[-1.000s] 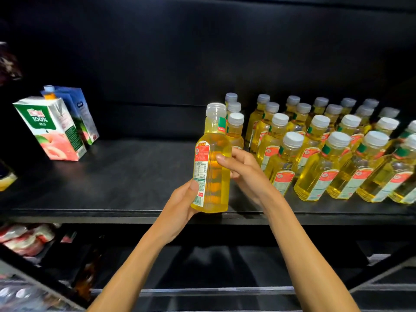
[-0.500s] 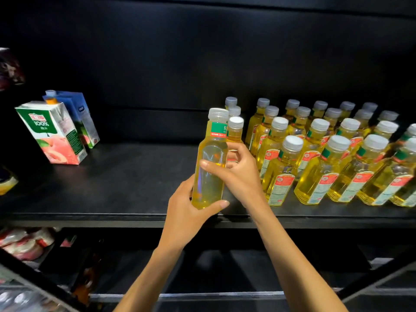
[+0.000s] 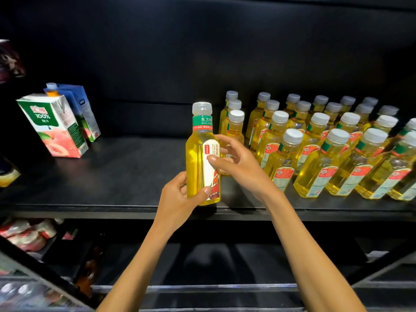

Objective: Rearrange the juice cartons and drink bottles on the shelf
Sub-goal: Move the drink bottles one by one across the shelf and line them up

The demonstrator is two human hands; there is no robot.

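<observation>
The black shelf (image 3: 126,176) has rows of yellow bottles (image 3: 319,158) on the right, with the far-right ones cut off, and two juice cartons (image 3: 56,127) way over left. The held bottle (image 3: 200,158) is upright, cap up, at the shelf's front edge, just left of the rows. Compared with half a second ago, its white-and-red label now faces the camera. The left hand (image 3: 177,199) wraps its fingers round the lower half and the right hand (image 3: 236,163) grips the middle. Can't tell if the base touches the shelf.

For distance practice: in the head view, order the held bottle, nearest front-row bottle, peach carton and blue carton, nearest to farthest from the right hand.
1. Held bottle: centre, pinched by the right hand.
2. Front-row bottle: just right of the hand.
3. Peach carton and blue carton: far left, too close to call.
</observation>
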